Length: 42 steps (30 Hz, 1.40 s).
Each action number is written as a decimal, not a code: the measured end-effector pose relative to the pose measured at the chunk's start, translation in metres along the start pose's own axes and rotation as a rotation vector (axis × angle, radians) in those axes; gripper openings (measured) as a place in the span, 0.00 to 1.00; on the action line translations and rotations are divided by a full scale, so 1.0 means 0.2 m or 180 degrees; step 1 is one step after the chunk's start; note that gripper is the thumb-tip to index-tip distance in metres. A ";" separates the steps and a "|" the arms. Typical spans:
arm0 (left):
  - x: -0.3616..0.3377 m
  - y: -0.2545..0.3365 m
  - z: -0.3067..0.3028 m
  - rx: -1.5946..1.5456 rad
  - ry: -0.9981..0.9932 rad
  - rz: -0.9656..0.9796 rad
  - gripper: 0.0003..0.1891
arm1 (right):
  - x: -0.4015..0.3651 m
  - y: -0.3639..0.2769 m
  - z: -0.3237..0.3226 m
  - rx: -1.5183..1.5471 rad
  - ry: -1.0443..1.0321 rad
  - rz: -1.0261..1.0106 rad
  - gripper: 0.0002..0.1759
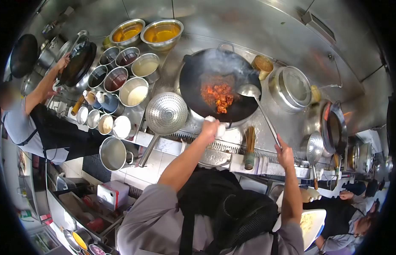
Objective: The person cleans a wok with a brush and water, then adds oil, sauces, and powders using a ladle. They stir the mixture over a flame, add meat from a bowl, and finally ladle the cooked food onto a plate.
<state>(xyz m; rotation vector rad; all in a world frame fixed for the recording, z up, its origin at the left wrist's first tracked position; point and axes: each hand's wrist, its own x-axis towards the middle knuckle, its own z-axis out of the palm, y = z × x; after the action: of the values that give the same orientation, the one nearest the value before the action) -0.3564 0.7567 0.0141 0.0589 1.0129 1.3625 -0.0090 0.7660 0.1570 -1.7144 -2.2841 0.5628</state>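
Since the steaming wok (198, 80) is held only through a white cloth (219, 128) clenched in the left hand (210, 126), a slip could tip it or burn. The ladle (249, 90), its handle clasped by the right hand (284, 154), reaches up-left from that grip and could fling the red pieces (218, 97) beyond the left fist over the rim.

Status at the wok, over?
Left hand grip shut on white cloth at wok rim. Right hand grip shut on ladle, bowl beside red food. Strainer left of wok, apart from hands.
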 end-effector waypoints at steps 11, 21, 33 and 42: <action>-0.74 0.09 0.16 0.0030 -0.0051 -0.0198 0.15 | -0.30 -0.40 -0.69 0.0925 -0.2202 0.0676 0.26; -0.59 -0.33 -0.26 0.0840 -0.0286 -0.0037 0.20 | -0.13 -0.37 -0.10 0.0327 -0.0976 -0.0047 0.26; -0.55 -0.02 0.11 0.0421 -0.0093 -0.0012 0.11 | 0.03 -0.30 -0.26 0.0054 -0.1239 -0.1155 0.26; -0.95 0.07 0.15 0.0497 -0.0005 -0.0422 0.13 | -0.18 -0.49 -0.72 0.0168 -0.2351 -0.0537 0.27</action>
<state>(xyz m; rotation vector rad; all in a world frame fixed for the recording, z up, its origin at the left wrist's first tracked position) -0.3250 0.6214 0.1467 0.1077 1.1014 1.1617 -0.0259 0.7322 0.3299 -1.4103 -2.8018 1.3855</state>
